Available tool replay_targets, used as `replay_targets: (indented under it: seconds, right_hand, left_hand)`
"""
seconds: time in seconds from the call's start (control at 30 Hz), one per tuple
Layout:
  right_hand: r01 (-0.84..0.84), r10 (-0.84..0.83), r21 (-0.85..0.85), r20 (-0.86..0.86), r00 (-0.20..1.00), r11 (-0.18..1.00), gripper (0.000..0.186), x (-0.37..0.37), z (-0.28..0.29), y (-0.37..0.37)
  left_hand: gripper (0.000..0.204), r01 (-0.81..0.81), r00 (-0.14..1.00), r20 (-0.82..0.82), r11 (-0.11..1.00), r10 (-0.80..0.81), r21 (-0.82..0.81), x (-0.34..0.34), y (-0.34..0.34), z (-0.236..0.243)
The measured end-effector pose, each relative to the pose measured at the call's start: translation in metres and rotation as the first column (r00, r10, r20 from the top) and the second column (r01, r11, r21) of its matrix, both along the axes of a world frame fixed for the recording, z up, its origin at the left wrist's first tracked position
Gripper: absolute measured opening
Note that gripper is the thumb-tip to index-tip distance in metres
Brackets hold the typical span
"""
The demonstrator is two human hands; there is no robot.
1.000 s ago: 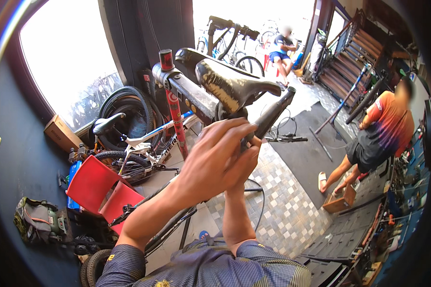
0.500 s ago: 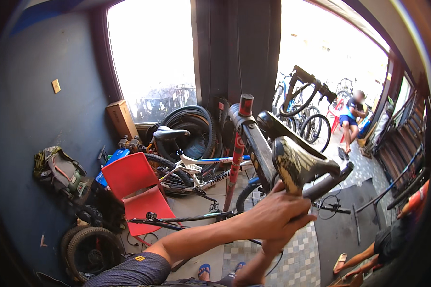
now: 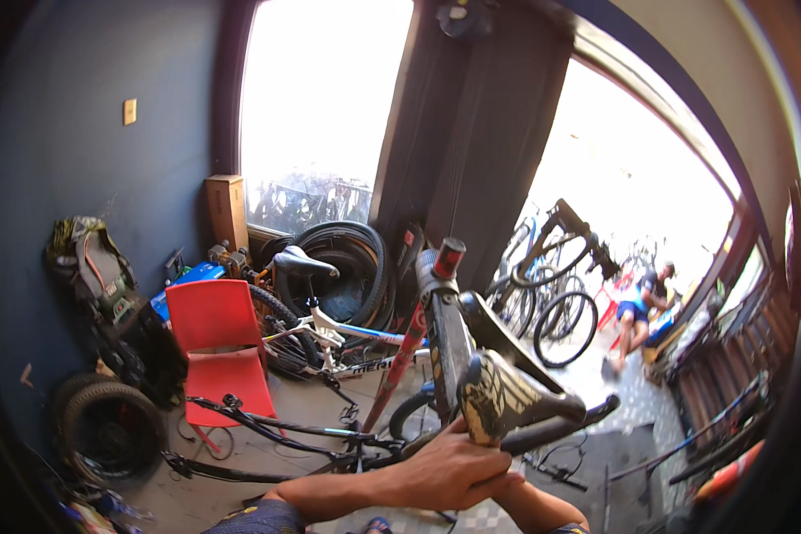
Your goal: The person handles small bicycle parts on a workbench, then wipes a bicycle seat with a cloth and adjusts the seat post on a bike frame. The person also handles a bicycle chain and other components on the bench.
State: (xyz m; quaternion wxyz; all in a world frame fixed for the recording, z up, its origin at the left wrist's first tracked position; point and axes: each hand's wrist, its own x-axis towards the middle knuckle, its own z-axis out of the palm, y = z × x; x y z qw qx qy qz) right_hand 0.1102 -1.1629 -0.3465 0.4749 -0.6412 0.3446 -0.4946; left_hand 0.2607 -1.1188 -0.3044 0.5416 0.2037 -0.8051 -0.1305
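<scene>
A worn bike saddle, dark with pale scuffed patches, stands at the centre right with its nose to the right. Directly below its rear is my left hand, a fingertip touching the saddle's edge. Its fingers are curled closed around something hidden under the saddle. My right hand meets it from the lower right; its fingers are mostly hidden behind the left hand. Behind the saddle rises a red-and-grey stand post with a grey arm. Dark bike-frame tubes stretch leftward beyond my left forearm.
A red chair stands at left, with a wheel and a backpack nearby. Behind are a white bike and stacked tires. Drop handlebars rise at right. A person sits near the doorway.
The view has shifted, so the surroundings sit differently. My hands and the saddle appear lower and further left. The left hand stays below the saddle.
</scene>
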Motion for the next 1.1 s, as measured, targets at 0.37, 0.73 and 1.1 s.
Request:
replay_targets:
  seconds: [0.37,0.73,1.1]
  right_hand:
    - [-0.231,0.274,0.303,-0.106,0.956,0.925,0.055,0.04,-0.017,-0.021]
    - [-0.271,0.324,0.562,0.006,0.946,0.782,0.059,0.123,-0.119,0.075]
    - [-0.209,0.273,0.595,-0.018,0.962,0.776,0.063,0.094,-0.112,0.064]
  left_hand:
    - [0.029,0.007,0.987,-0.161,0.995,-0.024,-0.102,-0.007,0.0,-0.016]
    - [0.032,-0.003,0.981,-0.192,0.992,-0.022,-0.129,-0.025,-0.007,-0.038]
    - [0.029,-0.059,0.943,-0.333,0.987,0.005,-0.15,-0.009,-0.001,-0.016]
